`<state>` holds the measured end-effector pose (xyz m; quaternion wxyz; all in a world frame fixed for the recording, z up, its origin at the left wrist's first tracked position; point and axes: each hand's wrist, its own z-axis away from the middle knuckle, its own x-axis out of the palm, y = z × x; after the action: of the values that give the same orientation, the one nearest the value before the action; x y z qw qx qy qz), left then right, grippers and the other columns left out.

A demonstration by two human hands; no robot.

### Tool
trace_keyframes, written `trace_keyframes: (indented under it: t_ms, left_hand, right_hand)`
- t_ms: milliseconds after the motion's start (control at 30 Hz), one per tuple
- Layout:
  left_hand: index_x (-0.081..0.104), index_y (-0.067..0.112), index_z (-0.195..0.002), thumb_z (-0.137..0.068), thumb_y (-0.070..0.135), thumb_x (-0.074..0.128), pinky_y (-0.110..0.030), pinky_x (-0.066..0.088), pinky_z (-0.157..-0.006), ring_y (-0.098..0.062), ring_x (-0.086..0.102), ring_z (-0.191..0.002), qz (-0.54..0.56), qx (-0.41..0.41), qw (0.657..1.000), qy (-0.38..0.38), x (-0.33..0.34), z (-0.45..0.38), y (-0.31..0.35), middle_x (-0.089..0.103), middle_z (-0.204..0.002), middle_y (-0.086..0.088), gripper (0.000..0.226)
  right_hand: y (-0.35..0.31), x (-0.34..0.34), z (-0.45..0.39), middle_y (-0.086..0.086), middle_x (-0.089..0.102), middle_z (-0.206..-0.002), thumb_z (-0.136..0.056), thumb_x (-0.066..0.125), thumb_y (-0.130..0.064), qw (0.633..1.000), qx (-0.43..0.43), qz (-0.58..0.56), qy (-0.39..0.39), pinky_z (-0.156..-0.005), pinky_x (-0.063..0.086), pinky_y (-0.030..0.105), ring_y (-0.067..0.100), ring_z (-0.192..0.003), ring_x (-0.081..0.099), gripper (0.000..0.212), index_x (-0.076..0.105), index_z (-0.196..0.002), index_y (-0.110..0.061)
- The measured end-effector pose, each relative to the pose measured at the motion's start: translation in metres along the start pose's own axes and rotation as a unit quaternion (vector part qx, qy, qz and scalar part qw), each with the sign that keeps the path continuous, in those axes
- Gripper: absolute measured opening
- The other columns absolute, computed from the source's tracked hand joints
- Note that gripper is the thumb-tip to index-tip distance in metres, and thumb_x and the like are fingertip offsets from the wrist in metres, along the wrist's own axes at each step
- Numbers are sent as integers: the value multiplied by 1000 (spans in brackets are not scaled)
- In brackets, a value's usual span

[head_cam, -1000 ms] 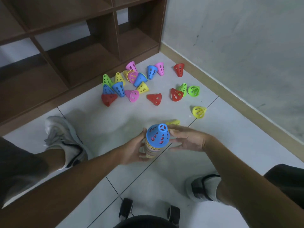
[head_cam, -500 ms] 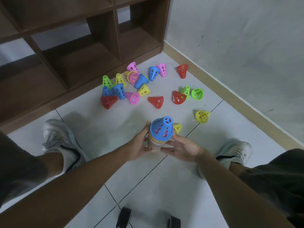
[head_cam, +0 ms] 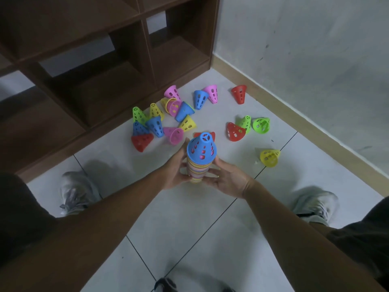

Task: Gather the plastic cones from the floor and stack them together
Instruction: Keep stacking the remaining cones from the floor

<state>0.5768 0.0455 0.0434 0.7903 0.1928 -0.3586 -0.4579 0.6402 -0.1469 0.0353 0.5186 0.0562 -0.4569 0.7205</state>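
Stack of cones, blue cone on top, many coloured rims nested below. Held upright between both hands above the floor; whether its base touches the tile, cannot tell.

Grip: left hand curled round the stack's left side, right hand cupped against its right and lower side, fingers bent round the rims. Both clamped on the stack.

Risks, as judged:
- Stack is tall and narrow; if one hand lets go to fetch a cone, it may lean or shed the upper cones.
- Loosely nested rims could slip apart if squeezed unevenly.
- Adding a cone off-axis could jam it crooked on the blue top.

Around the stack:
- Just behind it, a red cone, mostly hidden by the blue top.
- Behind and left of the stack, a dense cluster of cones lying and standing, some touching, near the foot of a wooden shelf unit.
- Behind and right of the stack, a red and two green cones together; a lone yellow cone to the right; a red one farther back by the wall.
- Shoes either side, nearer than the stack.

Nothing blocks reach to the loose cones; the tangled cluster will need picking apart singly.
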Motion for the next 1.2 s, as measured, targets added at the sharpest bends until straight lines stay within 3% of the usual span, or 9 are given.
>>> trace_keyframes:
  t_ms: [300, 367, 467, 567, 667, 833, 1000, 1100, 1200]
  left_hand:
    - [65, 36, -132, -99, 64, 48, -47, 56, -95, -24, 59, -128, -76, -45, 995, -55, -21, -22, 33, 62, -139, -2, 47]
    - [67, 38, -128, -87, 76, 55, -43, 59, -90, -26, 59, -125, -122, -66, 990, -25, -30, -26, 41, 61, -138, -5, 58]
    - [67, 36, -122, -65, 84, 69, -40, 57, -89, -28, 58, -116, -209, -60, 973, 72, -49, -32, 49, 59, -134, -7, 74]
    - [63, 17, -123, -89, 50, 70, -32, 51, -77, -22, 59, -99, -285, 32, 947, 146, -67, -36, 52, 64, -118, -6, 48]
    - [61, 8, -114, -86, 21, 77, -22, 46, -58, -22, 58, -78, -283, 125, 927, 213, -91, -38, 50, 63, -94, -7, 34]
    - [59, 13, -103, -87, 13, 72, -37, 49, -82, -31, 62, -97, -409, 218, 807, 365, -126, -37, 43, 67, -102, -11, 21]
    - [48, 21, -139, -89, 24, 73, -50, 55, -93, -44, 61, -101, -433, 137, 796, 399, -147, -42, 37, 49, -125, -22, 56]
    - [49, 24, -139, -89, 32, 73, -48, 55, -93, -44, 62, -94, -447, 116, 789, 404, -153, -43, 34, 45, -125, -21, 57]
    - [60, 21, -127, -87, 35, 72, -43, 57, -89, -38, 64, -92, -447, 117, 802, 379, -161, -44, 34, 52, -119, -16, 44]
  right_hand:
    - [-20, 4, -16, 20, 55, -135, -57, 91, -53, 1000, 10, 13, 15, -99, 52, 43, 32, -119, 63, 80, 69, -125, -17]
    - [-18, -1, -17, 18, 59, -130, -50, 94, -52, 999, 20, 11, 27, -99, 52, 45, 34, -120, 62, 84, 70, -124, -21]
    - [-11, -12, -15, 20, 47, -140, -40, 97, -50, 996, 36, 3, 77, -102, 49, 49, 39, -126, 55, 114, 51, -141, -28]
    - [-2, -20, -9, 24, 43, -144, -48, 93, -36, 993, 44, 5, 109, -96, 53, 49, 41, -122, 58, 104, 48, -142, -34]
    - [9, -27, -3, 24, 43, -144, -61, 83, -28, 990, 51, -6, 132, -96, 53, 49, 41, -122, 58, 88, 46, -139, -43]
    - [19, -34, -4, 11, 53, -135, -92, 66, -9, 983, 22, 3, 182, -102, 48, 53, 38, -121, 59, 78, 29, -146, -51]
    - [9, -33, -16, 9, 60, -123, -96, 58, -3, 963, -39, 42, 263, -97, 51, 49, 35, -111, 64, 72, 29, -145, -46]
    - [7, -42, -28, 19, 59, -122, -94, 62, -4, 891, -86, 258, 363, -84, 50, 41, 31, -97, 61, 60, 42, -143, -30]
    - [5, -59, -37, 19, 47, -136, -90, 67, -12, 762, -100, 502, 396, -108, 38, 42, 37, -122, 51, 61, 47, -145, -26]
